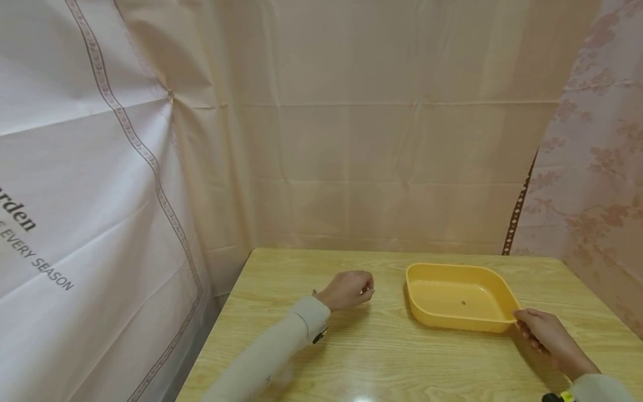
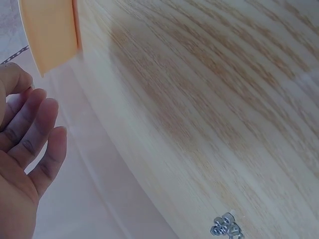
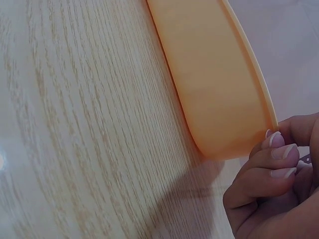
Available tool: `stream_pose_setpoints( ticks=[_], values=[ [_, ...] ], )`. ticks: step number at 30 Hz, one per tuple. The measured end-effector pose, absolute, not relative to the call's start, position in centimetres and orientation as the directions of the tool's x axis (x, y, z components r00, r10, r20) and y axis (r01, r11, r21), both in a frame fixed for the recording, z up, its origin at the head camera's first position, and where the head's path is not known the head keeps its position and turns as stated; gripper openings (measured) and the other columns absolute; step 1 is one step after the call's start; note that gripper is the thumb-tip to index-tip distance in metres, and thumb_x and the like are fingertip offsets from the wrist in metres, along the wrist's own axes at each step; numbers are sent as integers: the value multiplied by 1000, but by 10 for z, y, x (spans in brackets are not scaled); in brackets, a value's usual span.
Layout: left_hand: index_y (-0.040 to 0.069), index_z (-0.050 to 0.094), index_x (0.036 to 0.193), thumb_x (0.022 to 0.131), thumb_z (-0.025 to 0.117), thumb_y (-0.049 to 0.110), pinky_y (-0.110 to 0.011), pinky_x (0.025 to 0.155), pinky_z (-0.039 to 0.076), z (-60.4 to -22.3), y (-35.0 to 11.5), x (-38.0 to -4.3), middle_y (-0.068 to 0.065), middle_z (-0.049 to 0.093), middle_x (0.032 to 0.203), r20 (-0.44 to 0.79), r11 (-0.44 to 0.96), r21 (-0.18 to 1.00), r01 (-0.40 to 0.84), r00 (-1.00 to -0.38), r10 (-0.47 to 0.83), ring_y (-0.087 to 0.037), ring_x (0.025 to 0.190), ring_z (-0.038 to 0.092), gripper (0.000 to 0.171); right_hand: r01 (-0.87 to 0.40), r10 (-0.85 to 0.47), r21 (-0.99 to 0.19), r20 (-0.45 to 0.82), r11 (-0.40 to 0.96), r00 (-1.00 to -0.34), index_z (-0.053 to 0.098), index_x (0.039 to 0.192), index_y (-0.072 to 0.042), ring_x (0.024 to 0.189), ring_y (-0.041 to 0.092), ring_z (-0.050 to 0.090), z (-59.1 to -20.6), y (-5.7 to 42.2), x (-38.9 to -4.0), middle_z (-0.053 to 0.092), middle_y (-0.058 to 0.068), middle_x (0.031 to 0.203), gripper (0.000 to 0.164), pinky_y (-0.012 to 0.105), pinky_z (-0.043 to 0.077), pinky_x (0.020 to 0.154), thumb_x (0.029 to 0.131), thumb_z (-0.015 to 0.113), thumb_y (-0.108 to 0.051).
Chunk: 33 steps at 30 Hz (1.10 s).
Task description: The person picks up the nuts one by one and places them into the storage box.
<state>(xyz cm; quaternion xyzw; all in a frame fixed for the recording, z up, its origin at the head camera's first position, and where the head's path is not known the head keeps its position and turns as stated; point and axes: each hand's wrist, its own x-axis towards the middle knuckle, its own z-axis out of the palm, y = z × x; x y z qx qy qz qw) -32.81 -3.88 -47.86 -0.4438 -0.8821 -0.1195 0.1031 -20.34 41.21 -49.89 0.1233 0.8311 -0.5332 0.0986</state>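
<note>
A yellow plastic tray (image 1: 452, 321) with rounded corners and raised walls sits on the right half of the table. My right hand (image 1: 547, 335) pinches the rim at its near right corner. Thumb and fingers meet at that rim in the right wrist view, beside the tray's outer wall (image 3: 209, 79). My left hand (image 1: 348, 290) hovers above the table to the left of the tray, fingers loosely curled and nothing seen in them. In the left wrist view the tray's end (image 2: 52, 35) shows beyond the left fingertips. A small dark spot (image 1: 463, 302) marks the tray's floor.
The wood-grain table (image 1: 382, 363) ends at a back edge against a hanging beige cloth (image 1: 377, 139). A white printed cloth (image 1: 100, 223) hangs on the left, a floral one (image 1: 598, 167) on the right. A silvery beaded ornament (image 2: 227, 226) shows low in the left wrist view.
</note>
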Motion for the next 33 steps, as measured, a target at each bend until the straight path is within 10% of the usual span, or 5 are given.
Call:
stream_pose_setpoints(
  ticks=[33],
  values=[
    [17, 68, 101, 104, 63, 24, -9, 61, 42, -474, -6, -324, 10, 67, 91, 299, 534, 86, 841, -533, 792, 6, 71, 52, 9, 325, 108, -855, -308, 404, -945, 57, 84, -13, 55, 7, 43, -497, 411, -203, 49, -5, 69, 40, 25, 43, 53, 111, 39, -36]
  ],
)
